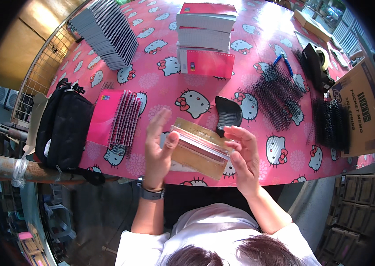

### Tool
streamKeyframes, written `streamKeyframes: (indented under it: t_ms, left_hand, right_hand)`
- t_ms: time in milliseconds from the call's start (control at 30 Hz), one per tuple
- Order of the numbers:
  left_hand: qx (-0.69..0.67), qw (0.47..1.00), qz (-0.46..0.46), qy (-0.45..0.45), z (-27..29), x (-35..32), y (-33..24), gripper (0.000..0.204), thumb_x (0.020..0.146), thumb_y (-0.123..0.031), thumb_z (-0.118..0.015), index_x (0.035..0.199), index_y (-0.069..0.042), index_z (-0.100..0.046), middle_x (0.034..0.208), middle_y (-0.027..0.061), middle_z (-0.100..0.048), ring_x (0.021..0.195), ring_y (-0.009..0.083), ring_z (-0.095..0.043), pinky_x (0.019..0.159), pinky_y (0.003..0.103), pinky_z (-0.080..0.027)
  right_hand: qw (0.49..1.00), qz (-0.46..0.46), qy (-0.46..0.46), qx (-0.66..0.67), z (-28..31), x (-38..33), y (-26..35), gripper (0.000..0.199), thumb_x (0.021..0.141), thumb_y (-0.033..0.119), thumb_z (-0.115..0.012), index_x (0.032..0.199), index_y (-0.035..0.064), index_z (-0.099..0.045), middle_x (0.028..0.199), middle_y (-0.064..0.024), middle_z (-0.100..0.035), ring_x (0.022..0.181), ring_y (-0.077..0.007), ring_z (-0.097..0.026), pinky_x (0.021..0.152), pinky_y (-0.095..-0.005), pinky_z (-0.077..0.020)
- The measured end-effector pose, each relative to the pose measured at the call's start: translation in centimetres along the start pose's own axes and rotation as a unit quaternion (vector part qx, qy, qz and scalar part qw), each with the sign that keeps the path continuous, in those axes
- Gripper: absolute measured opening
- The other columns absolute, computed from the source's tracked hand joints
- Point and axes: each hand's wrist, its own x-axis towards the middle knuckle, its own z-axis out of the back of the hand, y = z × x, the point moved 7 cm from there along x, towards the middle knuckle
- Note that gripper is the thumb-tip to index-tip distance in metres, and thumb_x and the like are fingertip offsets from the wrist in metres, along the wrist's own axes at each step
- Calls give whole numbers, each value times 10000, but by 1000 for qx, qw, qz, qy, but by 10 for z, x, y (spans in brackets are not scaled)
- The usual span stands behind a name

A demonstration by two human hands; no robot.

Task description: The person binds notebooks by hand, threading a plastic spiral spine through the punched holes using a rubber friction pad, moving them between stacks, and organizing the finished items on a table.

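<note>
A thin stack of memo-pad sheets (198,142), with pink and white edges, stands over a tan board (203,165) near the table's front edge. My left hand (158,148) is at the stack's left end, fingers stretched and thumb apart. At the right end is my right hand (245,157), palm turned inward, fingers spread and slightly bent. Neither hand is wrapped round the stack; whether the palms touch its ends I cannot tell. Just beyond lies a black curved, ribbed piece (228,114). Pink spiral memo pads (112,117) lie in an overlapping row to the left.
Tall stacks of memo pads stand at the back left (107,35) and back centre (206,40). Black spiral coils (278,95) lie to the right, beside blue-handled pliers (283,62), a tape dispenser (317,66) and a cardboard box (362,106). A black bag (65,126) sits far left.
</note>
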Motion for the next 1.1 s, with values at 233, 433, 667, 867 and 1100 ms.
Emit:
streamKeyframes:
  t_ms: [233, 433, 667, 867, 1100]
  left_hand:
    - [84, 994, -28, -63, -24, -15, -9, 445, 899, -219, -642, 1296, -32, -572, 1411, 151, -459, 1318, 309, -400, 1105, 426, -286]
    - [-46, 997, -18, -54, -28, -16, -1, 354, 898, -158, -614, 1230, -38, -629, 1390, 121, -475, 1301, 239, -410, 1068, 371, -338]
    - [-42, 998, -1, -54, -31, -17, 4, 325, 939, -167, -552, 1227, -45, -643, 1405, 120, -467, 1290, 240, -402, 1067, 379, -337]
    - [187, 962, -175, -96, -22, -27, -53, 404, 928, -255, -573, 1310, -127, -601, 1485, 104, -391, 1372, 263, -306, 1147, 500, -162]
    - [230, 933, -245, 127, -81, -31, -63, 175, 761, -145, -748, 928, -191, -726, 872, -61, -639, 962, 167, -617, 1121, 508, -176]
  right_hand:
    - [1000, -1, -19, 19, -7, 11, -12, 324, 943, 119, -584, 1250, 31, -527, 1204, -84, -577, 1116, -132, -537, 900, -272, -428]
    - [894, -22, -87, -439, 103, 68, -3, 212, 843, 130, -687, 1025, 25, -660, 959, -107, -657, 916, -205, -617, 813, -340, -497]
    - [814, -54, 29, -577, 110, 77, -27, 170, 812, 122, -669, 956, 38, -637, 887, -108, -614, 896, -269, -579, 833, -377, -482]
    - [960, 64, -50, -266, 99, 59, 32, 356, 851, -63, -503, 1197, 16, -528, 849, -40, -566, 794, -88, -517, 725, -238, -448]
    - [940, -48, 142, -306, 60, 9, 58, 280, 817, -13, -666, 1094, 29, -656, 859, -71, -579, 771, -130, -580, 682, -266, -476]
